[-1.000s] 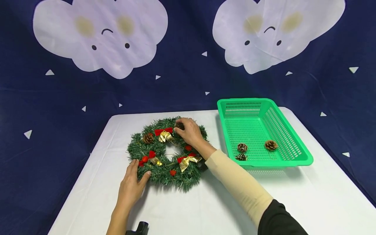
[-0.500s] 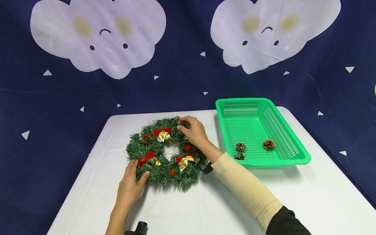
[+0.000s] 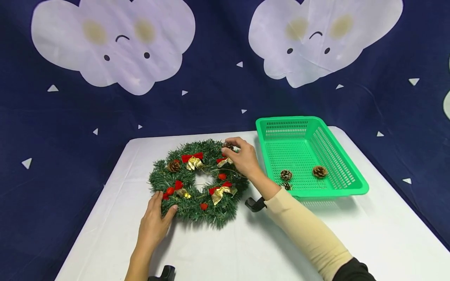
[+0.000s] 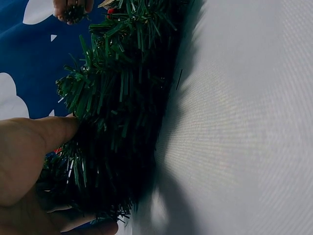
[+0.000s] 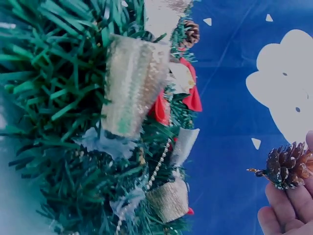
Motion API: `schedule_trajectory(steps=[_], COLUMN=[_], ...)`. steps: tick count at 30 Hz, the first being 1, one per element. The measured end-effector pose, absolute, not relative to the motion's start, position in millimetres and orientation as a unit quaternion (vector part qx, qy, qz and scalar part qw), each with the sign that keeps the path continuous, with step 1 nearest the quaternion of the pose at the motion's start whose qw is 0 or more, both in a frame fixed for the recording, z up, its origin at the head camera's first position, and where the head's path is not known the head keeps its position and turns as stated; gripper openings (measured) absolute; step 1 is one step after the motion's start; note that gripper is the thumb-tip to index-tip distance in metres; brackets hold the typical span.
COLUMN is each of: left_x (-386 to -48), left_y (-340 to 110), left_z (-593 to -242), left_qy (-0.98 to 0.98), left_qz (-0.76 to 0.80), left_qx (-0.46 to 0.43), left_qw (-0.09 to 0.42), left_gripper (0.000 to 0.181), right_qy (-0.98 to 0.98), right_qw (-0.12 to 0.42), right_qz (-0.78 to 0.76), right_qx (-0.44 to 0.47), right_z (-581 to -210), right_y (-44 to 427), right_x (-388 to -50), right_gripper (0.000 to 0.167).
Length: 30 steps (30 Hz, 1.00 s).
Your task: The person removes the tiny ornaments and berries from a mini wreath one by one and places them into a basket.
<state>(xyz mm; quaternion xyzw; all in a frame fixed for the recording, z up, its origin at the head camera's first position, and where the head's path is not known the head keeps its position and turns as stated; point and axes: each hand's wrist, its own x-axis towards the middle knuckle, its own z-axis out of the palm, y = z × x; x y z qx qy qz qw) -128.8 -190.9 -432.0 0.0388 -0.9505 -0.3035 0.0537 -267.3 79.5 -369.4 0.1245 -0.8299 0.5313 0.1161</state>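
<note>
Rightward over the wreath (image 3: 190,212) since the earlier frame goes a person's right hand (image 3: 244,158), carrying a pine cone (image 3: 228,145) from the top middle toward the upper right edge. At far left, the left hand (image 3: 152,222) rests against the wreath's lower left rim, thumb and fingers wide apart; light, steady pressure there should keep the ring from sliding on the white counter (image 3: 218,257).

Next comes a brown cone (image 3: 174,166) sitting among the greenery at upper left, then a red-and-gold bow (image 3: 193,160) along the top. Toward the right of the ring, a second bow (image 3: 220,192) sits low, and a third (image 3: 225,160) is partly hidden by the right hand, whose fingers are narrow around the carried cone. From the right wrist view, that cone is clear of the bristles, its small stub bared beyond the fingertips. To my eye, the stub is best turned down into a bare patch of green, bristles parted first and the bow left uncrushed, with a gentle press before letting go.

At far right, a green basket (image 3: 334,194) stands just beside the wreath, three loose cones (image 3: 320,171) in its near half.
</note>
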Motion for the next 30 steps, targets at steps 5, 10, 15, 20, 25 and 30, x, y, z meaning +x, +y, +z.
schedule_trajectory(steps=[5, 10, 15, 20, 25, 30], left_x=[-128.0, -127.5, -127.5, -128.0, -128.2, -128.3], left_y=[-190.9, -191.2, -191.3, -191.5, -191.3, -191.2], left_z=[-431.6, -431.6, -431.8, -432.0, -432.5, -432.3], left_qy=[-0.950, -0.950, -0.949, -0.949, -0.949, -0.949], left_qz=[-0.304, -0.306, -0.307, -0.307, -0.308, -0.308], left_qx=[0.039, 0.040, 0.042, 0.041, 0.040, 0.041], left_qw=[0.053, 0.054, 0.051, 0.052, 0.050, 0.053], left_gripper=[0.074, 0.074, 0.074, 0.074, 0.075, 0.074], right_qy=[-0.821, -0.819, -0.808, -0.808, -0.802, -0.793], right_qw=[0.114, 0.118, 0.128, 0.127, 0.130, 0.139], right_qz=[0.548, 0.552, 0.567, 0.570, 0.579, 0.588], right_qx=[0.110, 0.103, 0.097, 0.085, 0.075, 0.074], right_z=[-366.1, -364.9, -364.1, -363.1, -363.1, -363.2], right_y=[88.7, 99.5, 110.6, 122.4, 134.8, 144.2], right_x=[-261.2, -255.1, -251.9, -249.0, -246.2, -245.5], right_gripper=[0.036, 0.036, 0.033, 0.034, 0.033, 0.037])
